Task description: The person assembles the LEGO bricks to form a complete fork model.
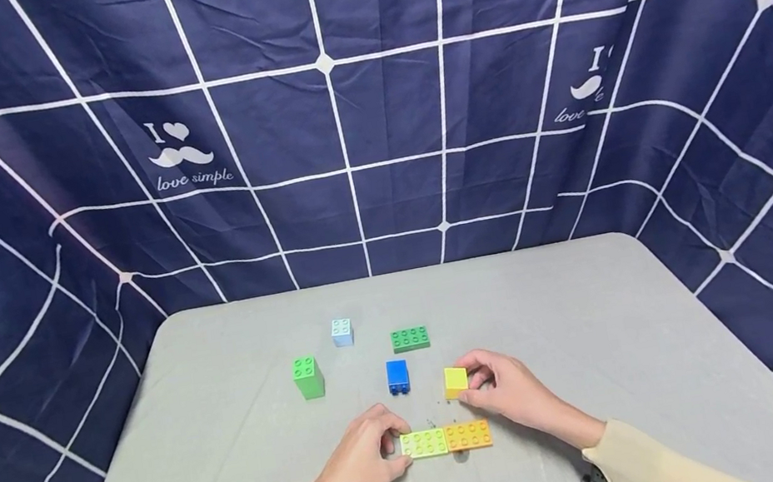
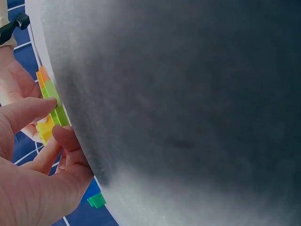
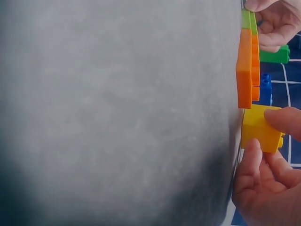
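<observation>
My left hand (image 1: 371, 456) pinches the left end of a lime-green brick (image 1: 424, 443) between thumb and fingers. End to end with it, on its right, lies an orange brick (image 1: 468, 435), studs up like the lime one. Behind the orange brick, my right hand (image 1: 508, 384) holds a yellow brick (image 1: 456, 382) by its right side, a smooth face turned up. In the right wrist view, thumb and fingertips grip the yellow brick (image 3: 260, 128). The left wrist view shows the left thumb and fingers at the end of the lime brick (image 2: 58, 110).
Farther back lie a blue brick (image 1: 397, 377) on its side, studs toward me, and a dark green brick (image 1: 410, 339). To the left stand a tall green brick (image 1: 309, 378) and a light blue brick (image 1: 342, 332). A dark blue gridded curtain (image 1: 383, 123) surrounds the grey table (image 1: 224, 368).
</observation>
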The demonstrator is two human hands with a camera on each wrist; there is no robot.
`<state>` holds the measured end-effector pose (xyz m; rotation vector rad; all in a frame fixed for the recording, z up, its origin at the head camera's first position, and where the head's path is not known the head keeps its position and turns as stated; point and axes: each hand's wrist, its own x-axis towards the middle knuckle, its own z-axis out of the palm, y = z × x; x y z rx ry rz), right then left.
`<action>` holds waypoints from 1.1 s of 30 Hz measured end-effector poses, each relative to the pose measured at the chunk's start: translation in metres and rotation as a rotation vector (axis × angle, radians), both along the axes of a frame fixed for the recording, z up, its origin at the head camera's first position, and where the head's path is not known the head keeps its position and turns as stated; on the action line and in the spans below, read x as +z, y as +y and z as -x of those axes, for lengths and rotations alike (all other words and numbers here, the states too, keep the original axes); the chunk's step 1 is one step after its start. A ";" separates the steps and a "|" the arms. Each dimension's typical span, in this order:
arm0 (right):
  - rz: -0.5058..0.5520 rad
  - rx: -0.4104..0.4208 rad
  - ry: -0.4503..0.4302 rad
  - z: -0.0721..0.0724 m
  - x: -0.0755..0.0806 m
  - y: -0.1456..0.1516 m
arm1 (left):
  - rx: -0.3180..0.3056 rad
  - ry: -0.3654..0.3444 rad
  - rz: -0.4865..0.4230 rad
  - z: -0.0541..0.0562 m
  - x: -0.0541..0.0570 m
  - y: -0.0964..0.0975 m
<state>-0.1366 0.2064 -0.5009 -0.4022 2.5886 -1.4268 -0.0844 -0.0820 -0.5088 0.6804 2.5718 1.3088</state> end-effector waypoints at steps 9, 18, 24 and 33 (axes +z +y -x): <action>0.013 0.011 -0.001 -0.006 0.005 0.004 | 0.007 -0.004 0.001 0.002 0.002 0.000; 0.024 -0.007 -0.040 -0.011 0.007 0.014 | 0.003 -0.006 0.015 0.000 0.003 0.000; 0.044 -0.013 -0.059 -0.017 0.008 0.022 | -0.008 0.006 -0.011 -0.001 0.003 -0.002; 0.096 0.020 -0.072 -0.025 0.007 0.030 | -0.008 0.009 -0.021 -0.002 0.002 -0.002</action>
